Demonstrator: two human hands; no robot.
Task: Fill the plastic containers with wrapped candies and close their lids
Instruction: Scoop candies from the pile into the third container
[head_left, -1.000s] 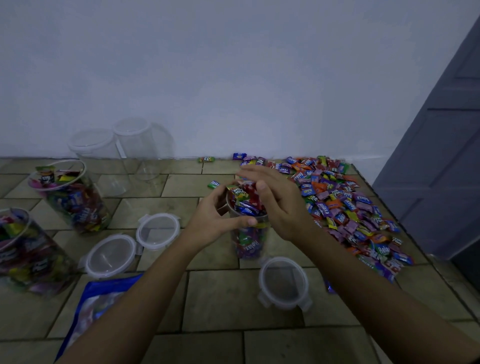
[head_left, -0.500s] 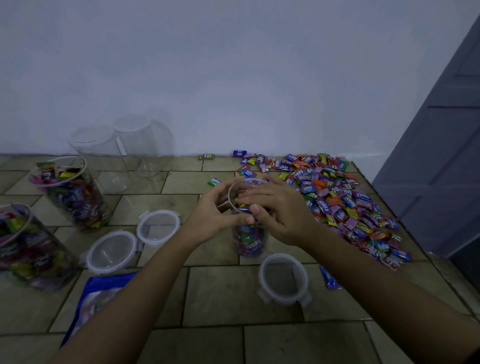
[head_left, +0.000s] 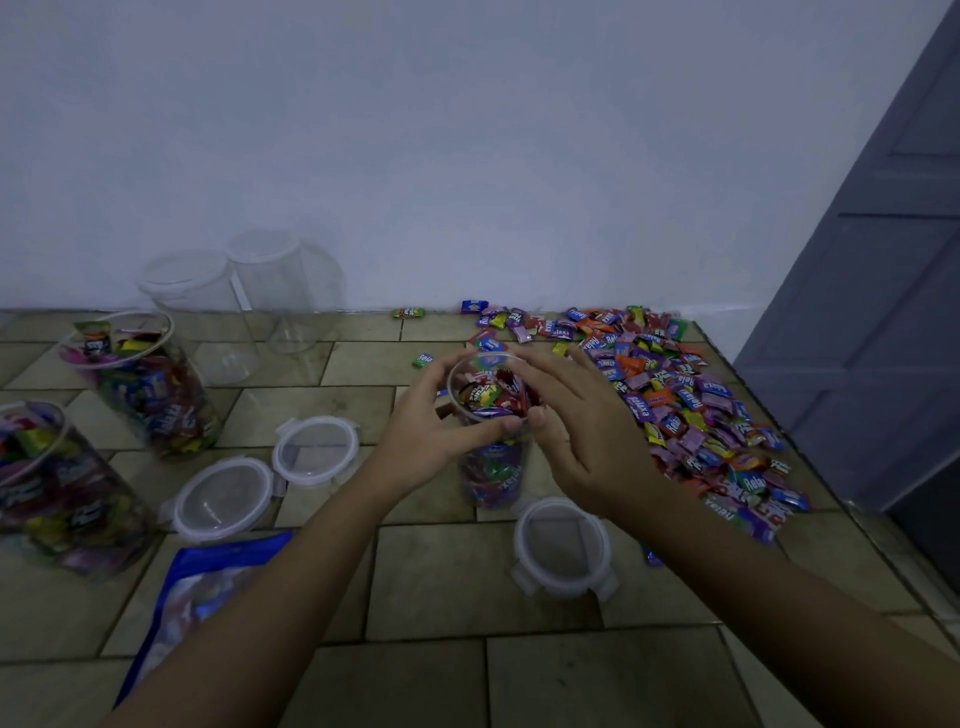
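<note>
A clear plastic container (head_left: 493, 467) full of wrapped candies stands on the tiled floor at the centre. My left hand (head_left: 436, 431) grips its upper wall, fingers curled round the rim. My right hand (head_left: 582, 431) hovers at the right side of the rim with straight, spread fingers and holds nothing. A large pile of wrapped candies (head_left: 675, 395) lies to the right. A round lid (head_left: 563, 545) rests on the floor just in front of the container.
Two filled, lidless containers (head_left: 150, 384) (head_left: 57, 493) stand at the left, two empty ones (head_left: 208, 306) near the wall. Two more lids (head_left: 317, 449) (head_left: 223, 499) lie left of centre. A blue candy bag (head_left: 202, 592) lies near me. A grey door (head_left: 883, 312) is on the right.
My right hand has lifted off the container's mouth and moved slightly right, uncovering the candies. The left hand keeps its grip on the container.
</note>
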